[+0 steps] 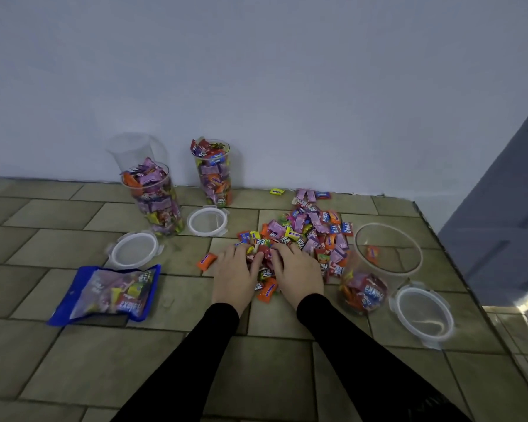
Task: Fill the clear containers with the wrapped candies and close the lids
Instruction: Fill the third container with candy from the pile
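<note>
visibly, "mentos" and "relaxa" mark candies (305, 236).

Dim, soft, even light; slightly blurred picture, wide-angle bending at the edges.

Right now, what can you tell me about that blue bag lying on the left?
The blue bag lies flat on the tiled surface, left of both hands, touched by neither. It looks like soft plastic: a blue border around a clear window showing wrapped candies still inside, pink, yellow and red. Its print reads upside down from here. A white-rimmed lid sits just beyond it; whether they touch is unclear.
</note>
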### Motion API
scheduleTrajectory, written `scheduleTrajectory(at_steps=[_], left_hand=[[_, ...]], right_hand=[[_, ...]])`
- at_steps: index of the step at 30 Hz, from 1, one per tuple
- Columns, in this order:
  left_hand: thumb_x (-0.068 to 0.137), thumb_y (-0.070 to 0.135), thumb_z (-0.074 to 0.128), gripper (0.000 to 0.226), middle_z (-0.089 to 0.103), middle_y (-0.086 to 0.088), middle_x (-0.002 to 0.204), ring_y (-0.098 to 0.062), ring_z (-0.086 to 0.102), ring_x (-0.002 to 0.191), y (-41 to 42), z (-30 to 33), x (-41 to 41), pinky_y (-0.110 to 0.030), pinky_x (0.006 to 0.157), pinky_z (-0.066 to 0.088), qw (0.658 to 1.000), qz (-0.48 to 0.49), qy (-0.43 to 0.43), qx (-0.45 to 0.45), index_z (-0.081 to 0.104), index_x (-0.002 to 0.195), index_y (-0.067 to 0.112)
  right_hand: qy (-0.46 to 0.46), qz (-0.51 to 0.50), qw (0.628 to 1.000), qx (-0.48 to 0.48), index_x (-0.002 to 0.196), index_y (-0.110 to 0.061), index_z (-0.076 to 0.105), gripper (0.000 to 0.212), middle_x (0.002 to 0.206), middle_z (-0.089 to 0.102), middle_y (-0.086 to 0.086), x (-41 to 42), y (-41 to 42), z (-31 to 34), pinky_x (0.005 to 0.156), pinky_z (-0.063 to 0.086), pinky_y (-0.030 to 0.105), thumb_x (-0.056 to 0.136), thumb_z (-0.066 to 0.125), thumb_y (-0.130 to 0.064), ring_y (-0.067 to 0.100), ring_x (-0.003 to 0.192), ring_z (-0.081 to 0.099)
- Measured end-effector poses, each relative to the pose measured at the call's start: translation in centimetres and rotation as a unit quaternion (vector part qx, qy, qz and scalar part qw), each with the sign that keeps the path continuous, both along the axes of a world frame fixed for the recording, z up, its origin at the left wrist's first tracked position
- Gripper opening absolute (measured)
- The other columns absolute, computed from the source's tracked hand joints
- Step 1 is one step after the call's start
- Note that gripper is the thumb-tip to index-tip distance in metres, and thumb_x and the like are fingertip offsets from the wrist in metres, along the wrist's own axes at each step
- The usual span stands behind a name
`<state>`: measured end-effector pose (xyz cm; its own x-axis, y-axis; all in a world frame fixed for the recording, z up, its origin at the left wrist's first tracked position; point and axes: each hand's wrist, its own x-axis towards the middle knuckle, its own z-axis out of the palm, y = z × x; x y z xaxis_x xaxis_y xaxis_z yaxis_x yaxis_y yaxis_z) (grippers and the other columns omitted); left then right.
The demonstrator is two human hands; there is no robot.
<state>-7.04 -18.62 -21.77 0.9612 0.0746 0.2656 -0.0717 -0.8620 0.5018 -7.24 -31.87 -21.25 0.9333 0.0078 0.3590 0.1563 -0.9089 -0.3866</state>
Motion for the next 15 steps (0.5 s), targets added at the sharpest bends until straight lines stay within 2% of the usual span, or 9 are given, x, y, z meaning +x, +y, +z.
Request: scheduleTrajectory(at_steps=[4, 8, 10, 15], left_hand=[[0.098, 0.046, 0.042, 0.045, 0.061, -0.007, 0.106, -0.024, 0.051, 0.102, 0.3, 0.2, 0.0, -0.036, 0.09, 0.04, 0.999, 0.002, -0.011, -0.05, 0.059, 0.115, 0.009], [0.094, 0.058, 0.026, 0.06, 0.061, -0.005, 0.102, -0.025, 0.051, 0.1, 0.1, 0.5, -0.6, -0.045, 0.089, 0.043, 0.998, 0.018, -0.021, -0.05, 0.06, 0.11, 0.011], [0.094, 0.058, 0.026, 0.061, 0.06, -0.006, 0.099, -0.024, 0.052, 0.097, 0.2, 0.6, -0.8, -0.041, 0.086, 0.044, 0.998, 0.005, -0.034, -0.058, 0.059, 0.108, 0.009], [0.099, 0.035, 0.046, 0.033, 0.057, -0.005, 0.107, -0.018, 0.049, 0.105, 0.2, 0.8, -1.2, -0.023, 0.088, 0.038, 0.991, -0.03, -0.037, -0.128, 0.056, 0.112, 0.007]], right_hand=[[0.01, 0.001, 1.0, 0.024, 0.107, -0.021, 0.065, 0.037, 0.088, 0.068, -0.002, 0.0, -0.2, 0.2, 0.063, 0.048, 0.033, 0.101, 0.035, -0.041, 0.019, 0.075, 0.064], [0.042, -0.024, 0.995, 0.086, 0.08, -0.021, 0.056, 0.038, 0.062, 0.054, -0.004, -0.1, -0.2, 0.8, 0.055, 0.04, 0.031, 0.101, 0.035, -0.044, 0.017, 0.059, 0.055], [0.047, -0.037, 0.992, 0.109, 0.081, -0.018, 0.059, 0.043, 0.062, 0.057, -0.002, 0.0, -0.1, 1.1, 0.056, 0.043, 0.033, 0.1, 0.033, -0.046, 0.017, 0.059, 0.056], [0.042, -0.043, 0.982, 0.177, 0.082, -0.019, 0.062, 0.047, 0.061, 0.059, 0.001, -0.6, 0.1, 1.7, 0.052, 0.039, 0.03, 0.1, 0.031, -0.05, 0.017, 0.058, 0.056]])
